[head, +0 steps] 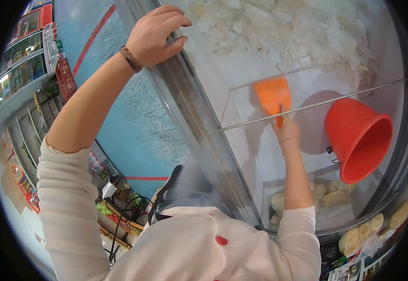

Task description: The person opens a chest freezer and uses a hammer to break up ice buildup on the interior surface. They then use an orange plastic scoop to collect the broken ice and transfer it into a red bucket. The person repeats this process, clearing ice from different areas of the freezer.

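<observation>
My left hand (158, 37) rests over the metal frame rail (186, 95) of a display case, palm down with the fingers spread and holding nothing. Inside the case, my right hand (287, 131) grips the handle of an orange plastic scraper (274, 92). The scraper's wide blade lies on or just above the white case floor, its edge towards a heap of crushed ice (281, 31). A thin metal rod (312, 104) crosses above the scraper's handle. To the right of my right hand, a red plastic bucket (356, 137) lies tilted, its mouth facing down and to the right.
Pale rounded items (335, 196) sit at the near end of the case. A dark curved rim (397, 140) bounds the case on the right. Across the blue floor (137, 133) stand a red crate (66, 79), glass-doored coolers (21, 73) and produce shelves (119, 214).
</observation>
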`<act>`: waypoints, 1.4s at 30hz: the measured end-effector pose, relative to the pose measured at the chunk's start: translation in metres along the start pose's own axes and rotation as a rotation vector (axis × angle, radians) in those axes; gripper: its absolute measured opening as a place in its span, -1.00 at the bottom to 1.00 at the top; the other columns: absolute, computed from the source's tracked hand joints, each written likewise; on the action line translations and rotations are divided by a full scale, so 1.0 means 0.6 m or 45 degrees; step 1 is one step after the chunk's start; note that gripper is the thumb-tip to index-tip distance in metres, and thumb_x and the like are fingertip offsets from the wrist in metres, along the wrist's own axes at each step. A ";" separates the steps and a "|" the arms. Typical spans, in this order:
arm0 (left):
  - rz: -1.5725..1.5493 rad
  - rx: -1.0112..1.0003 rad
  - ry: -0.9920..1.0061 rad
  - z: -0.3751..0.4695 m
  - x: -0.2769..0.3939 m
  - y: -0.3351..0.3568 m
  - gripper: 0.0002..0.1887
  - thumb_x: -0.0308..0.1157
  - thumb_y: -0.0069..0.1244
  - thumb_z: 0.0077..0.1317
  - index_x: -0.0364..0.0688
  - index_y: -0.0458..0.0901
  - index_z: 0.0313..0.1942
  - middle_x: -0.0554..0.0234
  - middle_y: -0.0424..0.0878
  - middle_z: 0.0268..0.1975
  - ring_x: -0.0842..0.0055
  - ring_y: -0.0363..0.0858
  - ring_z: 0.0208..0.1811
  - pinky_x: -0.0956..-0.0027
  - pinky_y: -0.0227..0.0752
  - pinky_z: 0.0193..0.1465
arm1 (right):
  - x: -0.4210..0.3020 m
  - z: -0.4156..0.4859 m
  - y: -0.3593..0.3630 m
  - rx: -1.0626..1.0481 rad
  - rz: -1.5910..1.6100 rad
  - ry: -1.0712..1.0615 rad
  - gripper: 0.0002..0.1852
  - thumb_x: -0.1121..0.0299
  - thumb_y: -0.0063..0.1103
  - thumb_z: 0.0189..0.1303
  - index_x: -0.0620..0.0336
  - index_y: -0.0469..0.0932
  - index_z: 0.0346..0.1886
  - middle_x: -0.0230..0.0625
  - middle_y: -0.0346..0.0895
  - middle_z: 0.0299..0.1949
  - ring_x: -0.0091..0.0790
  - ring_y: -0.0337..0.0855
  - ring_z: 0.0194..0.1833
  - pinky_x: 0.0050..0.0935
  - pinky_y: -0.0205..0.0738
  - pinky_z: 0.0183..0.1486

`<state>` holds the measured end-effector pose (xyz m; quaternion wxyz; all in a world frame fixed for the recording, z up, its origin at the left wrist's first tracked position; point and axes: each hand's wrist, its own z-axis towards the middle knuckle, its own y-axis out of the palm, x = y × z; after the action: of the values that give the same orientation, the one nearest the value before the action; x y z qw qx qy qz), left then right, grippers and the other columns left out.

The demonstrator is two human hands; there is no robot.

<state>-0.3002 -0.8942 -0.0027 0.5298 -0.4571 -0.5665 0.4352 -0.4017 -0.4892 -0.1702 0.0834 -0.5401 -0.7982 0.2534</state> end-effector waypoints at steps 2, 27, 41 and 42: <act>-0.021 0.005 0.020 -0.001 -0.003 0.000 -0.67 -0.41 0.10 0.10 -0.19 0.62 -0.08 0.05 0.63 0.02 0.18 0.54 0.14 0.18 0.48 0.13 | -0.001 -0.006 0.004 0.090 0.087 -0.089 -0.21 0.15 0.24 0.22 -0.29 0.09 0.51 -0.07 0.66 -0.13 0.03 0.67 -0.26 -0.06 0.52 -0.22; -0.002 0.016 0.015 -0.002 -0.006 0.002 -0.66 -0.42 0.13 0.12 -0.18 0.61 -0.05 0.06 0.61 0.06 0.19 0.53 0.15 0.18 0.48 0.15 | -0.074 0.071 -0.050 0.158 -0.232 -0.417 -0.24 0.21 0.28 0.10 -0.16 0.26 0.43 -0.04 0.64 -0.32 0.08 0.65 -0.32 -0.03 0.53 -0.25; 0.008 0.031 0.045 -0.001 -0.004 0.005 -0.66 -0.42 0.10 0.12 -0.18 0.61 -0.04 0.06 0.62 0.05 0.18 0.54 0.14 0.19 0.48 0.15 | -0.131 0.119 -0.061 0.556 -0.194 -0.624 -0.27 0.34 0.11 0.15 -0.20 0.23 0.46 -0.15 0.68 -0.28 -0.12 0.70 -0.32 -0.21 0.55 -0.33; 0.019 0.048 0.051 -0.003 -0.006 0.004 -0.65 -0.43 0.11 0.11 -0.18 0.61 -0.04 0.06 0.62 0.05 0.18 0.54 0.14 0.19 0.48 0.15 | -0.149 0.143 -0.076 0.568 -0.161 -0.591 -0.28 0.32 0.12 0.16 -0.18 0.24 0.46 -0.13 0.67 -0.22 -0.13 0.70 -0.27 -0.22 0.55 -0.32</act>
<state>-0.2984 -0.8975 -0.0056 0.5464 -0.4598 -0.5441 0.4405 -0.4378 -0.6099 -0.2087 0.0309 -0.3857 -0.7527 0.5326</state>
